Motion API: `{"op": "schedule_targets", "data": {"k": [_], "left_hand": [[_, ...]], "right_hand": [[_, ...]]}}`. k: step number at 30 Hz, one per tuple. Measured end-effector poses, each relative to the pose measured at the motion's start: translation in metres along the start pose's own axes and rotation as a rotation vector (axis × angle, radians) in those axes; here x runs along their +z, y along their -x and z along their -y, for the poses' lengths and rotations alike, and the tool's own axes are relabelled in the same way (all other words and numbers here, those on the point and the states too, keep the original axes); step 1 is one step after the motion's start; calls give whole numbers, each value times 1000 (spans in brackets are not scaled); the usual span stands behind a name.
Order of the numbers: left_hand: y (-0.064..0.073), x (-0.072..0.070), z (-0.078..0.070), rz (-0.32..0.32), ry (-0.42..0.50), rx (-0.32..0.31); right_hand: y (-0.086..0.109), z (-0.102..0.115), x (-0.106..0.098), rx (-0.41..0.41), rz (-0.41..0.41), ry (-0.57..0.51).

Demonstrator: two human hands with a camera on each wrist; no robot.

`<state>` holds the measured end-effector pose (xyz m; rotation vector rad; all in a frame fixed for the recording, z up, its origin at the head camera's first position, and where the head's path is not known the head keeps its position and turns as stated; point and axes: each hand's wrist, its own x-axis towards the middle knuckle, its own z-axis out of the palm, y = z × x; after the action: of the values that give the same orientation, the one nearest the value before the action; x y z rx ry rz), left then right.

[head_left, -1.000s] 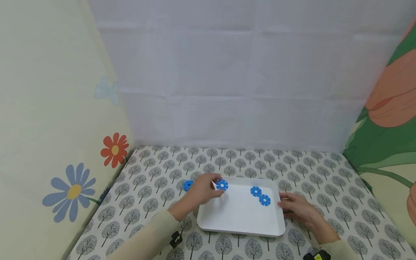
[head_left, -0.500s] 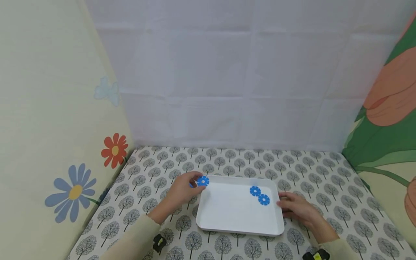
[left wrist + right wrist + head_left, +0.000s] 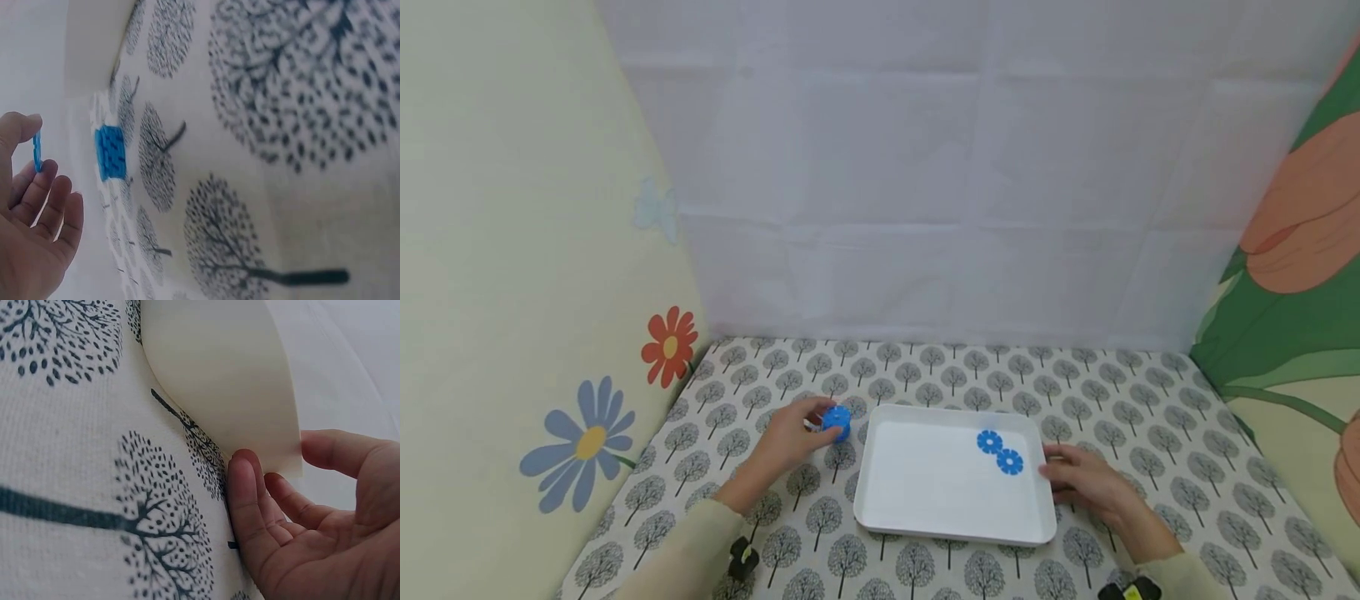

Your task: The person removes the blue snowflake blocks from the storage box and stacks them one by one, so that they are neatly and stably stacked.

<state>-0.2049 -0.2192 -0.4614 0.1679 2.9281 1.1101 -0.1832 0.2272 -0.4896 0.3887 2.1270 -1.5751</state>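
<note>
My left hand [image 3: 790, 433] pinches a thin blue notched disc [image 3: 37, 150] between thumb and fingertip, left of the white tray [image 3: 951, 500]. Close by the held disc, a short stack of blue notched discs [image 3: 111, 153] stands on the cloth. From the head view, the held disc and stack overlap, so their gap is hard to judge. Two more blue discs [image 3: 989, 442] lie in the tray's far right part, edge to edge. At the tray's right side, my right hand [image 3: 1086, 483] grips the wall [image 3: 250, 394], thumb at the rim and fingers low on the outside.
A white cloth [image 3: 760, 517] printed with grey trees covers the table. A plain white sheet [image 3: 880, 167] hangs behind it. Flower-patterned panels [image 3: 591, 442] border the left and right sides.
My left hand has carried the blue disc leftward, from above the tray's far left part out to the stack beside it. The right hand and the two discs in the tray stay put.
</note>
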Motion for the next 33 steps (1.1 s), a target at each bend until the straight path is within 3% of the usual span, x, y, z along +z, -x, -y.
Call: {"op": "schedule_targets", "data": {"k": [10, 13, 20, 33], "left_hand": [[-7, -5, 16, 26, -35, 8], [-8, -4, 17, 25, -43, -2], [-11, 1, 25, 29, -42, 47], [-15, 9, 31, 42, -50, 46]], "right_hand": [[0, 0, 0, 1, 0, -3], [0, 0, 0, -2, 1, -3], [1, -2, 0, -18, 7, -7], [3, -2, 0, -47, 9, -6]]}}
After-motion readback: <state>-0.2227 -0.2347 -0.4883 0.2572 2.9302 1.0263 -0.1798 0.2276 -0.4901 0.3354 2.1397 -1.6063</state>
